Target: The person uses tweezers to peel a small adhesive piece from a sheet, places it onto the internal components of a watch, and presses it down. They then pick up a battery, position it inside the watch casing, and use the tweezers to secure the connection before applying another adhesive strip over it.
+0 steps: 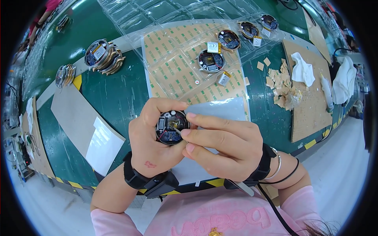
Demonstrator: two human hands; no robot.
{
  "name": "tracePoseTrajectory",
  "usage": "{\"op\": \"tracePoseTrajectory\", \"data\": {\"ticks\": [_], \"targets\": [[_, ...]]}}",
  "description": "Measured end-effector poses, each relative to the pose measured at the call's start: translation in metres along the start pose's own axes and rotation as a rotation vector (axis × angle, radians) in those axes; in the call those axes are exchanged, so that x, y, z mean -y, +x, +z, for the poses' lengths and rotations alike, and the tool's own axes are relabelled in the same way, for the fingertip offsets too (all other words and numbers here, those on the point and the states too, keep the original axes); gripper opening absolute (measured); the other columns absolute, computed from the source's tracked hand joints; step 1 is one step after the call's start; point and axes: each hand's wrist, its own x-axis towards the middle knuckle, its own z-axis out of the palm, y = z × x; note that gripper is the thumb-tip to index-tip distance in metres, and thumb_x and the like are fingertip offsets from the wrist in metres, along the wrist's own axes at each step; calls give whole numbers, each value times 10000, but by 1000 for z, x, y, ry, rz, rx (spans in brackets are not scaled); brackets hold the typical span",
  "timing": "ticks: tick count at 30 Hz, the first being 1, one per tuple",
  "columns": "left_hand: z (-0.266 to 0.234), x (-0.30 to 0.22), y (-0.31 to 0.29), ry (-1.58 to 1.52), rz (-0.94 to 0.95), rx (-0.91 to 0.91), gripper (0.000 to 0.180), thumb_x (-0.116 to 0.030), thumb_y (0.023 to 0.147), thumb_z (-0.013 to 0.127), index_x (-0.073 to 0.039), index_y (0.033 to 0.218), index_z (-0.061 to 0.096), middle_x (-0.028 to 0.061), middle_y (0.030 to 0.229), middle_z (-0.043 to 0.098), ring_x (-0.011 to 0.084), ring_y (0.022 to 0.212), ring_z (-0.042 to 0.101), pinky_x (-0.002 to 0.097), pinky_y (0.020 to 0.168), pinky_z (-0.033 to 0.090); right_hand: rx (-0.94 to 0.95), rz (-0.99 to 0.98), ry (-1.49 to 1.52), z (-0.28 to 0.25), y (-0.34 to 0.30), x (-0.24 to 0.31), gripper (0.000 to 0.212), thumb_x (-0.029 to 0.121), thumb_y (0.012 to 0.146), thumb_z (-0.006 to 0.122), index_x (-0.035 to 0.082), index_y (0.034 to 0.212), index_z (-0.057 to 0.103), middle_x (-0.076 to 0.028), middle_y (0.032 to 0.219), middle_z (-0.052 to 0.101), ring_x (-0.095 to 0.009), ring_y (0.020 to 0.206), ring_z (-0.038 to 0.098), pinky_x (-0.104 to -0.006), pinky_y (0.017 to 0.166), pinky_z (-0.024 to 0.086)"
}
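My left hand [143, 129] is closed around a small round electronic unit [170, 137], a dark ring-shaped housing with a blue circuit board, a red wire and a bit of gold film. The thumb and fingers of my right hand [228, 145] pinch metal tweezers [178, 131]. Their thin tip reaches into the middle of the unit; whether it grips anything there is too small to tell. A similar round unit [210, 61] lies farther off on a clear plastic tray [177, 84], a silver battery [224, 78] beside it.
The tray rests over a tan adhesive sheet [157, 43] on the green table. Stacked round units [104, 57] stand at the back left, above a grey board [73, 108]. To the right lie peeled tan scraps [280, 80] and a brown board [311, 114] with white tissue [302, 69].
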Motion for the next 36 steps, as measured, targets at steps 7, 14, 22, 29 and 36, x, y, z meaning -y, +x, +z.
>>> {"op": "tracePoseTrajectory", "data": {"ticks": [7, 14, 22, 29, 36], "targets": [[1, -1, -2, -53, -27, -32, 404, -95, 643, 794, -66, 994, 597, 70, 881, 655, 147, 737, 652, 243, 659, 498, -23, 18, -10, 1, -1, 3, 213, 43, 701, 740, 42, 888, 638, -121, 930, 671, -297, 888, 680, -293, 613, 582], [2, -2, -4, -87, -31, -55, 405, -83, 637, 788, -63, 993, 598, 73, 886, 653, 146, 740, 647, 243, 660, 496, -19, 41, 6, 1, 0, 6, 232, 42, 699, 751, 39, 902, 638, -120, 933, 669, -300, 896, 680, -298, 625, 584], [1, 0, -4, -65, -14, -40, 395, -62, 637, 756, -59, 997, 592, 69, 885, 655, 148, 745, 653, 243, 664, 498, -3, 168, 200, -3, 1, -2, 292, 41, 666, 797, 51, 904, 627, -106, 942, 672, -290, 914, 674, -322, 725, 577], [0, -1, -3, -26, 12, 21, 395, -69, 639, 755, -62, 996, 587, 70, 880, 655, 156, 747, 658, 244, 662, 500, 31, 166, 265, -7, 2, -9, 300, 40, 666, 799, 58, 905, 619, -98, 950, 674, -286, 913, 671, -325, 743, 569], [0, -1, -2, -13, 42, 12, 412, -107, 638, 790, -65, 996, 591, 70, 877, 653, 161, 746, 656, 246, 663, 499, 22, 43, 74, -3, -1, -2, 251, 30, 684, 770, 50, 893, 632, -102, 960, 677, -288, 902, 674, -296, 636, 569]]}}
